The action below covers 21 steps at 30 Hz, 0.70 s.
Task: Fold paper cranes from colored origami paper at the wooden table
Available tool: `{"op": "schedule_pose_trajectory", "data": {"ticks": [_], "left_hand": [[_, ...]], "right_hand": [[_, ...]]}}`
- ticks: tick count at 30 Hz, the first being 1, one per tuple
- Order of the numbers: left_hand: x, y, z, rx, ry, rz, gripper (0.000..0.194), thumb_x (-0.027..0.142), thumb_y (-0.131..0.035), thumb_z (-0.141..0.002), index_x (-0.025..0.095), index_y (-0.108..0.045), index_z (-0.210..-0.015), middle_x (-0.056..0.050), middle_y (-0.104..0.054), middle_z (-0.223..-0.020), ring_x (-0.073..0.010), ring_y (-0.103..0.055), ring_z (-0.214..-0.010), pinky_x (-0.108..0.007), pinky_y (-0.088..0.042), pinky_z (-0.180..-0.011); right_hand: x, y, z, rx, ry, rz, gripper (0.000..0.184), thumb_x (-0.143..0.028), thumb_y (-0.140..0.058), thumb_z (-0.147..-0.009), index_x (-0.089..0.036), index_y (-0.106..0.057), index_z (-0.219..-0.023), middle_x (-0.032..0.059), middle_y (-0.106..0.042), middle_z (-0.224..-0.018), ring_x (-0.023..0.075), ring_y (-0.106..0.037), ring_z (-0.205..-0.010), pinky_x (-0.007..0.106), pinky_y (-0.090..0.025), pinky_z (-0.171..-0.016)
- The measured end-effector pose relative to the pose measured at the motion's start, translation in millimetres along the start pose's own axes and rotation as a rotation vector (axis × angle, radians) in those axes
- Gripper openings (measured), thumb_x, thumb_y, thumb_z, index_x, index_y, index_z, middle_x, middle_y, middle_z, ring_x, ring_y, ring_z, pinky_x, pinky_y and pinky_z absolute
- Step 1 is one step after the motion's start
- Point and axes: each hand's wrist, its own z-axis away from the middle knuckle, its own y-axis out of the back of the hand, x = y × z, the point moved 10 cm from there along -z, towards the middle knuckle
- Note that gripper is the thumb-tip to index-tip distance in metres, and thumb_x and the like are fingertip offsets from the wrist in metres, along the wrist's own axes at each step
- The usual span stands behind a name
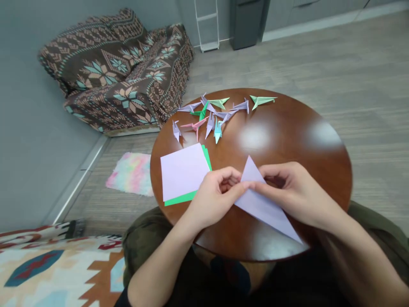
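Note:
A lilac sheet of origami paper (266, 211), folded into a triangle, is held above the near part of the round table. My left hand (220, 192) pinches it from the left, thumb on top and fingers curled behind. From the right, my right hand (287, 187) grips the same paper, its thumb tip meeting the left thumb. One corner of the triangle points away from me, and a long corner reaches toward the table's near edge. Left of my left hand lies a stack of square paper (185, 170), lilac on top with green sheets (180, 199) showing beneath.
Several folded paper cranes (209, 117) in lilac, green, pink and blue cluster at the table's far left. A pale green crane (262, 100) sits apart to their right. Beyond the brown round table (297, 140) stand a patterned covered sofa (128, 81) and a pastel rug (131, 174).

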Motion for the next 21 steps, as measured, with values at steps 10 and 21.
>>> {"op": "schedule_pose_trajectory", "data": {"ticks": [10, 21], "left_hand": [[4, 6.8, -1, 0.065, -0.073, -0.156, 0.022, 0.035, -0.073, -0.091, 0.015, -0.070, -0.080, -0.002, -0.065, -0.076, -0.0148, -0.056, -0.071, -0.027, -0.043, -0.067], [26, 9.3, 2, 0.056, -0.252, -0.403, 0.019, 0.029, -0.070, -0.094, 0.016, -0.071, -0.080, -0.002, -0.069, -0.081, -0.0155, -0.061, -0.075, -0.027, -0.045, -0.071]], "right_hand": [[-8, 29, 3, 0.275, 0.102, -0.023, 0.018, -0.033, -0.077, -0.087, -0.018, -0.080, -0.077, 0.0018, -0.072, -0.066, 0.0138, -0.060, -0.055, 0.022, -0.042, -0.046], [-3, 9, -7, 0.116, 0.104, -0.076, 0.011, -0.025, -0.076, -0.080, -0.015, -0.081, -0.078, 0.0033, -0.078, -0.070, 0.0171, -0.066, -0.058, 0.024, -0.049, -0.050]]}}
